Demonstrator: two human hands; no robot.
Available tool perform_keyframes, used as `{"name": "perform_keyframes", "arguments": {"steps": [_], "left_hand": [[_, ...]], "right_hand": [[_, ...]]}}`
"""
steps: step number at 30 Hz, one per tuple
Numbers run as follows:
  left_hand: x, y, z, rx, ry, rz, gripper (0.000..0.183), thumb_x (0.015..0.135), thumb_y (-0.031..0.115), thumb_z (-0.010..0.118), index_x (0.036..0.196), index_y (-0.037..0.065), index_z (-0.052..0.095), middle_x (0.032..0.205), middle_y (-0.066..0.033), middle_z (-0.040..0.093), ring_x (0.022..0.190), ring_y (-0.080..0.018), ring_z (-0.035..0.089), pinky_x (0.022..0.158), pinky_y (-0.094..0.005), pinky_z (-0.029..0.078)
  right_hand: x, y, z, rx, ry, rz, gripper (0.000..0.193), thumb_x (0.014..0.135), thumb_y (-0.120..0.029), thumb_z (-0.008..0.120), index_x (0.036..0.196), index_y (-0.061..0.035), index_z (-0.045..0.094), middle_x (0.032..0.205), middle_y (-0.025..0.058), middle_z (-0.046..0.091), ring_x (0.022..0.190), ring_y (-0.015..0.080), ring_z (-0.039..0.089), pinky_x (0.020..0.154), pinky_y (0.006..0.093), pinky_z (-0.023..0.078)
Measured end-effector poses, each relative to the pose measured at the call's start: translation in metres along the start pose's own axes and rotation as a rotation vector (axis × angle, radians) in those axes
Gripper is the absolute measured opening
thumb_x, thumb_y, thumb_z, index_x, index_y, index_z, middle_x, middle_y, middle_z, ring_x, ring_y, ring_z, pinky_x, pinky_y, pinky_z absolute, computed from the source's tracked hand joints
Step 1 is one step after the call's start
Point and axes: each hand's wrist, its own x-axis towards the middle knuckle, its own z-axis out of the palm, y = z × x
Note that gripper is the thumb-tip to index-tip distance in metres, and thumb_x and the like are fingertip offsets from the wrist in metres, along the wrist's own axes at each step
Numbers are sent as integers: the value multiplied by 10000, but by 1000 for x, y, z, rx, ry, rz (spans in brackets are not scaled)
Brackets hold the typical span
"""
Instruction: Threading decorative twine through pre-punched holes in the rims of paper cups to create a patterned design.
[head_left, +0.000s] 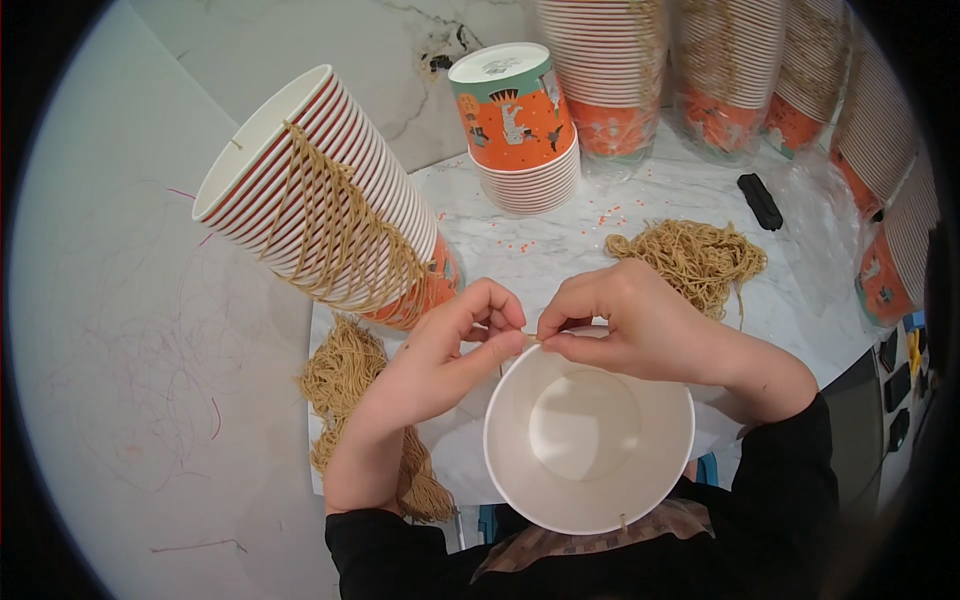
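Note:
A white paper bucket (655, 470) lies with its open mouth toward me, close to my body. At its far rim, my left hand (455, 350) pinches a tan cord (531, 337) between thumb and fingertips. My right hand (625, 320) pinches the same cord just to the right, its fingers at the rim. Only a short bit of cord shows between the two hands. A small tan knot (623, 521) sits on the near rim. Loose tan cord (695, 260) is heaped beyond my right hand, and a skein of tan cord (343, 375) lies beside my left forearm.
A tall leaning stack of nested buckets (370, 150) with cord loops stands at the left. Farther back is an upside-down orange bucket stack (515, 125). Bagged stacks (605, 80) line the back right, near a black object (760, 202) and clear plastic (815, 240).

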Motion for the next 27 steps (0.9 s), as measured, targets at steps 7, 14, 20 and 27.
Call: {"name": "perform_keyframes", "arguments": {"steps": [7, 14, 20, 27], "left_hand": [[1, 15, -7, -560, 82, -194, 244, 986, 63, 671, 1192, 57, 541, 1012, 17, 572, 849, -84, 605, 828, -251, 509], [0, 2, -2, -280, 106, -133, 328, 950, 35, 702, 1241, 40, 551, 954, 48, 539, 745, -8, 506, 648, -171, 431], [0, -3, 5, 203, 166, -53, 240, 910, 104, 758, 1123, 20, 688, 891, 12, 561, 684, -36, 484, 606, -206, 403], [-2, 10, 6, 319, 175, -44, 150, 870, 91, 792, 992, 18, 743, 871, 11, 604, 679, -49, 476, 615, -223, 409]], "right_hand": [[3, 8, 1, -18, 6, -25, 70, 826, -58, 714, 869, -4, 727, 799, 141, 727, 716, 293, 723, 655, 366, 560], [5, 5, 1, 63, 6, -37, 80, 836, -62, 722, 888, -1, 717, 842, 122, 727, 759, 264, 707, 704, 351, 559], [6, 8, -1, 177, -9, 5, 102, 855, -88, 743, 896, 0, 711, 819, 71, 710, 755, 181, 678, 746, 313, 547], [10, 13, -1, 449, 15, 157, 108, 880, -107, 753, 886, -3, 723, 811, 15, 723, 776, 74, 660, 749, 265, 535]]}}
